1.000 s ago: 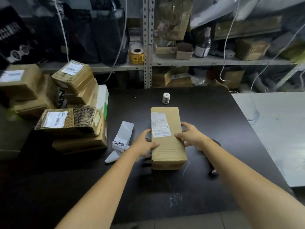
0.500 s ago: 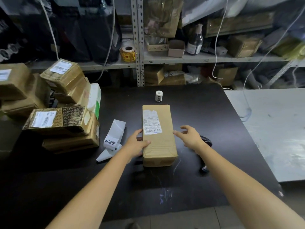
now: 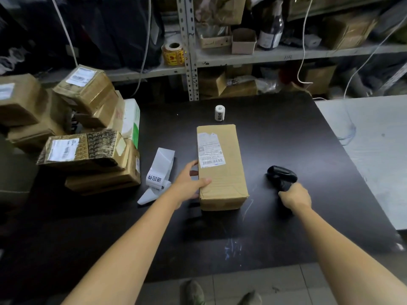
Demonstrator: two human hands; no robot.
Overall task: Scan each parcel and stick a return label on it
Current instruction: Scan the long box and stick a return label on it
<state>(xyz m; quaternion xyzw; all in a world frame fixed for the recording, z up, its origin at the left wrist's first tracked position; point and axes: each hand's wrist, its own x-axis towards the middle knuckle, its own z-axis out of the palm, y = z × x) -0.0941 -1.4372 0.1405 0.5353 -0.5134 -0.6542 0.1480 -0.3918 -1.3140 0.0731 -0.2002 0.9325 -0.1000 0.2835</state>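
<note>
Left hand (image 3: 189, 183) grips the closed parcel (image 3: 221, 172); right hand (image 3: 295, 198) clasps the black scanner (image 3: 280, 176).

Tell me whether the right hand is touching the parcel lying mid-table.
Apart. The head view shows the right hand gripping the black scanner, with bare dark table between it and the cardboard parcel; only the left hand holds the parcel.

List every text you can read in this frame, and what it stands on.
"PURSUE ESS", repeated and cut off: patterned box.
"退回件", seen upside down: label strip.
Unreadable: shipping label on the parcel, small white roll, yellow sticker roll, stacked boxes' labels.
</note>
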